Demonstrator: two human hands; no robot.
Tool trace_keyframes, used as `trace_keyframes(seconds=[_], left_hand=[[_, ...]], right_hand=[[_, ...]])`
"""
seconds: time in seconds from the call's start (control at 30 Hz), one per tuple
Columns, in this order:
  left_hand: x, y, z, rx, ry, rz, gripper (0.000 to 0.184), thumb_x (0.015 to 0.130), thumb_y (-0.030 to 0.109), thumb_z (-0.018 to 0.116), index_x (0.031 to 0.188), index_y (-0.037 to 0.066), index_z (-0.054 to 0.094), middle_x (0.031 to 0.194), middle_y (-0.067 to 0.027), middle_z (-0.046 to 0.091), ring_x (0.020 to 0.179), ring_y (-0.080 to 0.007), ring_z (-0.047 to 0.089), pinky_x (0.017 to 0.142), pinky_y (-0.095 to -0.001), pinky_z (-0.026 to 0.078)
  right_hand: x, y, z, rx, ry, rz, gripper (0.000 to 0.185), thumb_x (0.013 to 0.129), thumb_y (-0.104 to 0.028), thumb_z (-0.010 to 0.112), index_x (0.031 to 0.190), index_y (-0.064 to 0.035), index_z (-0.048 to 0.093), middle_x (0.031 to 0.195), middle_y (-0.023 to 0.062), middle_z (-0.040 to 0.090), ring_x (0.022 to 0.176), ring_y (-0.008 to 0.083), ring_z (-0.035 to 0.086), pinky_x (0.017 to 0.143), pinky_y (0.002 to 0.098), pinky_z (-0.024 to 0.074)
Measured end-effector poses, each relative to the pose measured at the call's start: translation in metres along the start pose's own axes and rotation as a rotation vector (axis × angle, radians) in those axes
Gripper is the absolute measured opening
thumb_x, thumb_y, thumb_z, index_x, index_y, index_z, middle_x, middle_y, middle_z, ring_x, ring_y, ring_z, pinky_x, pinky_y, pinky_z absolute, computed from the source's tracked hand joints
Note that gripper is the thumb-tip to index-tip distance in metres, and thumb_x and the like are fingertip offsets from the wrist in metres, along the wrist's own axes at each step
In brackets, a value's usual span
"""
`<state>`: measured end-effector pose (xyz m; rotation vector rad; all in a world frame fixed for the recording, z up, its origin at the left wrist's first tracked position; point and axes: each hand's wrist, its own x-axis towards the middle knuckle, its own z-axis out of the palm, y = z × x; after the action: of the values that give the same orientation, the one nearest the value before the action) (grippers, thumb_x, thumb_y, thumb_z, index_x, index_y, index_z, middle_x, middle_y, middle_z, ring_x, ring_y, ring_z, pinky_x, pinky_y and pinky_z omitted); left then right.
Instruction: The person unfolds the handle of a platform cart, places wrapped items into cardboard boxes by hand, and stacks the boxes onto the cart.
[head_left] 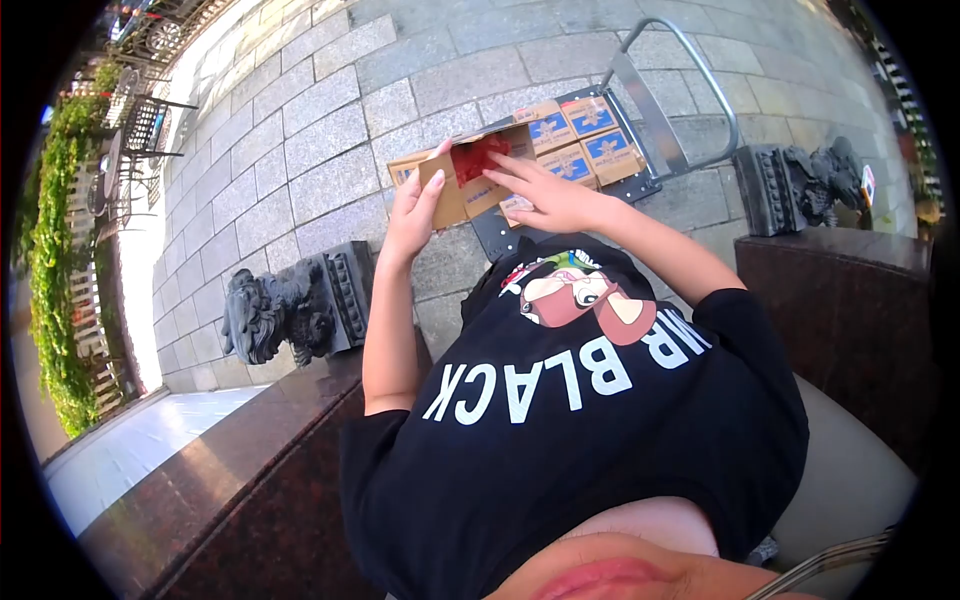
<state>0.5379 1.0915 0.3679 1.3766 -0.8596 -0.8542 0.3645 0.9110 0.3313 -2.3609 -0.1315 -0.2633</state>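
A brown cardboard box (451, 203) stands with its top opened, at the near left end of a row of cartons. My left hand (412, 212) grips its left side, thumb and fingers around the cardboard. Inside the box lies something red and shiny (478, 160), perhaps plastic wrapping; its kind cannot be made out. My right hand (548, 196) reaches over the box's right edge with its fingers stretched out and apart. Those fingertips are at the red material, and whether they touch it is unclear.
Several closed cartons with blue labels (592, 117) sit on a dark platform trolley (636, 187) with a metal push handle (722, 95). Dark carved stone lions (290, 308) flank me on polished stone walls (235, 460). Grey paving (330, 115) extends ahead; metal chairs (145, 125) stand far left.
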Motion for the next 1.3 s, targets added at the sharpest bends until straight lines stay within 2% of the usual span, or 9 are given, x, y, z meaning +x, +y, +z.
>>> trace_keyframes(seconds=[0.03,0.17,0.3,0.43,0.5,0.7,0.77,1.07,1.3], left_hand=[[-0.003,0.006,-0.013,-0.022,0.062,-0.07,0.048,0.1,0.02,0.042,0.145,0.005,0.038,0.131,-0.0101,0.054,0.118,-0.0153,0.052,0.101,-0.0321,0.041],[-0.025,-0.01,-0.053,-0.222,0.147,-0.264,0.048,0.098,0.021,0.045,0.144,0.006,0.04,0.131,-0.0109,0.054,0.114,-0.0167,0.055,0.098,-0.0319,0.044],[-0.039,-0.044,-0.068,-0.395,0.075,-0.412,0.051,0.096,0.024,0.051,0.143,0.006,0.04,0.131,-0.0113,0.054,0.114,-0.0167,0.056,0.096,-0.0323,0.046],[-0.046,-0.076,-0.068,-0.461,-0.046,-0.562,0.056,0.094,0.029,0.056,0.142,0.004,0.042,0.132,-0.0102,0.053,0.115,-0.0163,0.054,0.1,-0.0311,0.043],[-0.043,-0.109,-0.071,-0.343,-0.135,-0.591,0.052,0.097,0.03,0.053,0.142,0.006,0.043,0.131,-0.0068,0.055,0.116,-0.0136,0.052,0.099,-0.0296,0.041],[-0.036,-0.244,-0.092,0.478,0.084,-0.665,0.053,0.099,0.024,0.05,0.145,0.003,0.035,0.119,-0.0157,0.06,0.106,-0.02,0.057,0.093,-0.0324,0.044],[-0.051,-0.26,-0.088,0.761,0.061,-0.635,0.054,0.096,0.026,0.052,0.143,0.003,0.036,0.111,-0.0224,0.057,0.097,-0.0349,0.06,0.087,-0.0386,0.047],[-0.251,-0.305,-0.083,0.625,-0.149,-1.042,0.049,0.095,0.027,0.052,0.136,0.001,0.046,0.114,-0.0255,0.059,0.108,-0.0371,0.058,0.093,-0.0414,0.046],[-0.336,-0.288,-0.091,0.28,-0.22,-1.439,0.047,0.096,0.028,0.052,0.131,-0.003,0.051,0.129,-0.0242,0.056,0.122,-0.033,0.053,0.103,-0.0357,0.04]], right_hand=[[0.0,-0.004,-0.005,-0.066,0.038,-0.044,0.053,0.086,-0.023,0.063,0.131,-0.0011,0.046,0.14,0.0188,0.041,0.129,0.036,0.04,0.105,0.0438,0.036],[-0.025,0.028,0.014,-0.176,-0.014,-0.085,0.056,0.081,-0.023,0.07,0.126,-0.0004,0.048,0.131,0.0171,0.048,0.12,0.035,0.047,0.098,0.0433,0.0409],[-0.033,0.044,0.036,0.149,0.416,0.454,0.06,0.073,-0.022,0.079,0.12,-0.0023,0.048,0.111,0.0153,0.052,0.084,0.0218,0.052,0.075,0.0301,0.0461],[-0.02,0.067,0.049,0.315,-0.264,0.5,0.047,0.082,-0.029,0.071,0.122,-0.0071,0.06,0.098,0.0129,0.066,0.071,0.0243,0.059,0.067,0.0332,0.0493],[-0.009,0.074,0.066,0.188,-0.468,0.476,0.031,0.092,-0.031,0.056,0.103,-0.0054,0.069,0.087,0.0164,0.069,0.086,0.0338,0.066,0.073,0.0431,0.0514],[-0.03,0.149,0.184,0.247,-0.637,0.745,0.029,0.094,-0.029,0.052,0.1,-0.0043,0.065,0.087,0.0199,0.067,0.087,0.0375,0.064,0.076,0.0459,0.0513],[-0.053,0.186,0.241,0.138,-0.47,0.62,0.025,0.097,-0.024,0.048,0.108,-0.0054,0.061,0.075,0.0153,0.067,0.056,0.0262,0.066,0.064,0.0414,0.0545],[-0.057,0.278,0.387,0.174,-0.159,1.051,0.017,0.091,-0.018,0.05,0.094,-0.0046,0.058,0.083,0.0255,0.063,0.086,0.0436,0.061,0.073,0.0526,0.0493],[-0.038,0.327,0.434,0.545,0.108,1.426,0.022,0.097,-0.016,0.045,0.105,-0.0042,0.061,0.072,0.0134,0.066,0.053,0.0195,0.066,0.053,0.0331,0.0542]])
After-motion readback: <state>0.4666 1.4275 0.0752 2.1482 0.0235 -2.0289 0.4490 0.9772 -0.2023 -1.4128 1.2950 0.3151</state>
